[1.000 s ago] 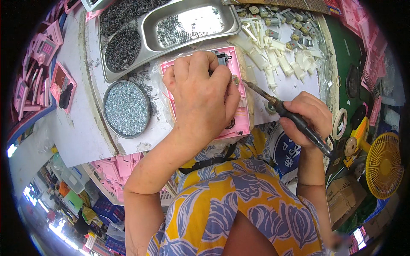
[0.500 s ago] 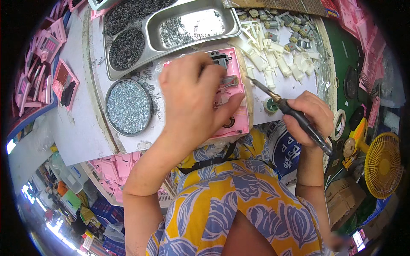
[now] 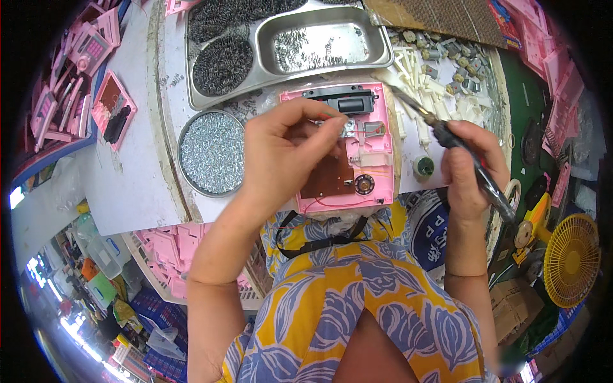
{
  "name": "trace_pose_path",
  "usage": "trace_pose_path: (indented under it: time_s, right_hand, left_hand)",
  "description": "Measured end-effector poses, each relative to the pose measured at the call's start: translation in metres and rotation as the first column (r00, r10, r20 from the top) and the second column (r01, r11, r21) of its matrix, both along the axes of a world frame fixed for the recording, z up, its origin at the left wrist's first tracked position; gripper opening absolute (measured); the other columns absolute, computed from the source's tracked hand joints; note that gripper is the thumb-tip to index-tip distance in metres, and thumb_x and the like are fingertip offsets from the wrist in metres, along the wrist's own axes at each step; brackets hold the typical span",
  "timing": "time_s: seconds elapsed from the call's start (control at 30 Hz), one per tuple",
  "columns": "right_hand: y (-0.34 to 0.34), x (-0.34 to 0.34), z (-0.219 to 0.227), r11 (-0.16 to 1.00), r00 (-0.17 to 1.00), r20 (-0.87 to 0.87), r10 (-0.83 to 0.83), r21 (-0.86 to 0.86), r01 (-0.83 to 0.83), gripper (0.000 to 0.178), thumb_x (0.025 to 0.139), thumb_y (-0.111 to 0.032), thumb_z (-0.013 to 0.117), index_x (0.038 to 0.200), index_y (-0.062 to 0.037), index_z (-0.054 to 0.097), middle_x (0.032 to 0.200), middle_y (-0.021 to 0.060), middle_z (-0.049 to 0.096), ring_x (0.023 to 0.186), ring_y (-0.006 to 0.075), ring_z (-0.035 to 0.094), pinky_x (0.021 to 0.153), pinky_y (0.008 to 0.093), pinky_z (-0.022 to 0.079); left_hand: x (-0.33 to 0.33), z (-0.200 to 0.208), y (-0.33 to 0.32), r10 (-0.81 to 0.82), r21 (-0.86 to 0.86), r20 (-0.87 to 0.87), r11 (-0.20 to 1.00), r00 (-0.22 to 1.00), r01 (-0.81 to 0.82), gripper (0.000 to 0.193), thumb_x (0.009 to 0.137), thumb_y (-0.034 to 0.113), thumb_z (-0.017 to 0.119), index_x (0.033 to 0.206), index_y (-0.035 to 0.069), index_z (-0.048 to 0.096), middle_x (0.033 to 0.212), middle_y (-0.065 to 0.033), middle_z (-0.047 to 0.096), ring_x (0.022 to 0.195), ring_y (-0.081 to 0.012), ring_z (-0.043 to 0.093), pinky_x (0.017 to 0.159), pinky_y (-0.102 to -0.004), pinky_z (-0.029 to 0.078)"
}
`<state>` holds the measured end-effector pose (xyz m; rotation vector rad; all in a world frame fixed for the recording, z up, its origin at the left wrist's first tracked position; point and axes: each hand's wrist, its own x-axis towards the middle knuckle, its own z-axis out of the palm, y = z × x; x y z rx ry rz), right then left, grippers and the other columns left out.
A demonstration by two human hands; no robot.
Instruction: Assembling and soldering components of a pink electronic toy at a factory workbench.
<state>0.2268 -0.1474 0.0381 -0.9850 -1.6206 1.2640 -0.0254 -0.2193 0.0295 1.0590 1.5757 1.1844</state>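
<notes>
A shallow pink plastic housing [image 3: 391, 143] lies open on the table in front of me. In it sit a brown circuit board [image 3: 329, 179], a black compartment piece [image 3: 354, 103], a small grey motor [image 3: 373, 129] and a round black-rimmed part [image 3: 364, 184]. My left hand [image 3: 287, 150] is over its left side, thumb and forefinger pinched on a thin wire [image 3: 327, 115], reddish and partly hidden by the fingers. To the right, my right hand [image 3: 472, 163] grips the black handle of a soldering iron [image 3: 456, 139]. Its tip points up and left, near the housing's far right corner.
Left of the housing stands a round dish [image 3: 211, 153] of small silvery pieces. A metal tray [image 3: 389, 54] with dark springs is behind. White plastic parts [image 3: 421, 83] and small motors [image 3: 469, 83] lie at the right. A green-topped small item [image 3: 423, 167] is near my right hand.
My left hand's fingers have drawn together into a pinch, uncovering more of the housing. The whole view has shifted; the soldering iron stays right of the housing in my right hand.
</notes>
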Motion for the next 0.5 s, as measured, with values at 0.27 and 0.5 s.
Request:
trace_pose_path:
  time_s: [0.27, 0.5]
  right_hand:
    - [0.014, -0.073, -0.003, 0.969, 0.969, -0.023, 0.247, 0.025, -0.246, 0.05, 0.087, 0.001, 0.072, 0.135, -0.0071, 0.064, 0.101, 0.0059, 0.072, 0.087, 0.0095, 0.068, 0.075, 0.0237, 0.055]
    - [0.019, -0.081, -0.004, 0.946, 0.946, 0.016, 0.323, 0.02, -0.324, 0.047, 0.086, -0.001, 0.072, 0.131, -0.0077, 0.066, 0.095, 0.0063, 0.072, 0.081, 0.0114, 0.069, 0.073, 0.0259, 0.056]
  left_hand:
    - [0.014, -0.001, -0.004, 0.038, 0.014, 0.175, 0.999, 0.984, -0.041, 0.009, 0.092, 0.003, 0.074, 0.099, -0.002, 0.072, 0.083, -0.0029, 0.072, 0.07, -0.0052, 0.064, 0.06, -0.0196, 0.05]
    - [0.01, -0.01, -0.007, 0.002, 0.061, 0.075, 0.998, 0.997, -0.006, 0.011, 0.09, 0.006, 0.075, 0.097, -0.002, 0.073, 0.08, -0.0059, 0.074, 0.072, -0.0073, 0.068, 0.065, -0.0228, 0.055]
